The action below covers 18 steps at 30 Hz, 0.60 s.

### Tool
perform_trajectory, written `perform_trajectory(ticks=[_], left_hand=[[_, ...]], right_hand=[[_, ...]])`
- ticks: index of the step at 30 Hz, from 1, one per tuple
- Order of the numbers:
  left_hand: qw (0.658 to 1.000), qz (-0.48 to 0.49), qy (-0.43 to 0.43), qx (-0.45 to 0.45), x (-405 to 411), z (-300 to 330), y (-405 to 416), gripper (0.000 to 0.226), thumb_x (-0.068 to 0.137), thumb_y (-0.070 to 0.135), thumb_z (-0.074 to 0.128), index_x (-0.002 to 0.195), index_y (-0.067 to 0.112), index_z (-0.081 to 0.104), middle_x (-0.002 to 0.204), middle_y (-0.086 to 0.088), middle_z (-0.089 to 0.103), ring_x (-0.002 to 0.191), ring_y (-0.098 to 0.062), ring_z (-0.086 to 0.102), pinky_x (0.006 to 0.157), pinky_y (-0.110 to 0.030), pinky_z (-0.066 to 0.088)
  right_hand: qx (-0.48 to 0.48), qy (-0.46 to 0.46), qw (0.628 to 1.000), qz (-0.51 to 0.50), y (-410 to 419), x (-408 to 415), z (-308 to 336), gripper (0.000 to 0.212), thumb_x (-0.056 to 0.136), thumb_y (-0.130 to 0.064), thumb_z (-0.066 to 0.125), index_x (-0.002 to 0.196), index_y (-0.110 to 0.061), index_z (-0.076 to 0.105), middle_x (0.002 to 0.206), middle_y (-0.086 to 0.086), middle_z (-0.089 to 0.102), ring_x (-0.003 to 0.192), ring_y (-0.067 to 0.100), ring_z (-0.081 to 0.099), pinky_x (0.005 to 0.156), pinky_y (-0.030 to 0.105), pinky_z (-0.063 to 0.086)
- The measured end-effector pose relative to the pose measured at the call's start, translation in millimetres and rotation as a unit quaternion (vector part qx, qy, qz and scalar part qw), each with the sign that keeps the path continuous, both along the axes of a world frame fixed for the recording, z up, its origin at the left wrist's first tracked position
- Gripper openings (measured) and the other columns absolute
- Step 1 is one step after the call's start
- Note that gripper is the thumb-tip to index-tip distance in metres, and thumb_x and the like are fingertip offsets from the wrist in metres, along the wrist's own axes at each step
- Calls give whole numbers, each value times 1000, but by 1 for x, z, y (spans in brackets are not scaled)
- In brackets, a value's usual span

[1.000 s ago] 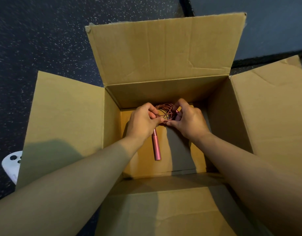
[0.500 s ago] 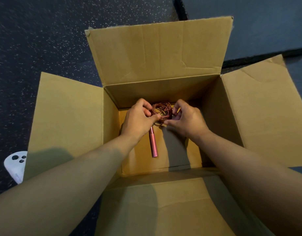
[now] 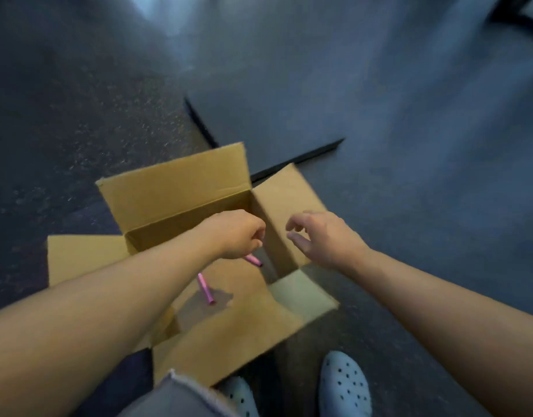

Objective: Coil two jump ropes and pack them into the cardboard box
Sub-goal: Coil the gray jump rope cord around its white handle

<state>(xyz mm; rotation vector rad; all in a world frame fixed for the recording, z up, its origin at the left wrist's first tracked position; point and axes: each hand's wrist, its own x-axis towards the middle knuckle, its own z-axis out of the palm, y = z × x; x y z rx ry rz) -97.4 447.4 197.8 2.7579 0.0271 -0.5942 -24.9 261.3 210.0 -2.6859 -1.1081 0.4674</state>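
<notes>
Both hands hang over the open box, prob. because the pink rope is already down inside. L hand has fingers curled under, and I can't tell if they pinch anything; nothing shows in them. R hand is loose, fingers bent and spread, holding nothing.

Rope: two pink handles show on the box floor, one just below the L hand, the other under the L forearm, nearer the body. The coil itself is hidden behind the L hand/arm, so can't confirm it keeps its shape. All four flaps are folded out, prob. to keep the mouth clear for packing. 2nd rope not in view.

Picture is motion-blurred. No brand, label or readable writing on box or handles.
</notes>
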Motion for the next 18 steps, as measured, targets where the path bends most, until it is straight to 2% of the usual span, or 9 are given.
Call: perform_trajectory(ticks=[2, 5, 8, 10, 14, 18], left_hand=[[997, -63, -31, 16, 3, 48, -34, 25, 103, 32, 54, 123, 23, 63, 121, 0, 68, 112, -23, 62, 89, -33, 48], [986, -136, -92, 36, -17, 116, -96, 25, 102, 35, 53, 121, 25, 65, 121, 0, 70, 114, -23, 63, 92, -35, 49], [964, -194, -165, 72, -43, 166, -157, 22, 102, 37, 51, 115, 29, 66, 116, 3, 71, 113, -22, 64, 77, -33, 41], [954, -212, -198, 69, -59, 188, -200, 20, 102, 37, 50, 111, 29, 65, 117, 3, 70, 112, -22, 63, 74, -33, 39], [929, -272, -243, 70, -76, 218, -284, 20, 100, 34, 51, 110, 26, 66, 120, 1, 68, 115, -23, 61, 85, -35, 47], [897, -345, -276, 32, -88, 241, -376, 17, 98, 34, 55, 109, 27, 66, 119, 5, 68, 114, -21, 62, 89, -36, 50]], right_hand=[[2, -35, 999, -37, -43, -18, 46, 16, 98, -31, 59, 106, -21, 69, 106, 3, 72, 101, 27, 65, 84, 39, 52], [-8, -80, 993, -84, -112, -63, 110, 17, 98, -33, 58, 104, -21, 68, 103, 3, 72, 99, 26, 66, 80, 38, 52], [-24, -132, 987, -92, -169, -104, 150, 18, 99, -36, 55, 103, -22, 66, 104, 1, 70, 100, 26, 65, 73, 35, 47], [-25, -161, 981, -107, -206, -128, 172, 20, 100, -37, 53, 105, -22, 66, 106, 0, 70, 101, 26, 64, 72, 35, 45], [-35, -223, 961, -157, -288, -172, 207, 25, 101, -40, 50, 108, -22, 65, 111, 0, 69, 106, 26, 64, 75, 35, 46], [-51, -246, 935, -250, -383, -222, 233, 26, 101, -41, 49, 109, -23, 66, 111, 0, 69, 106, 26, 64, 74, 34, 46]])
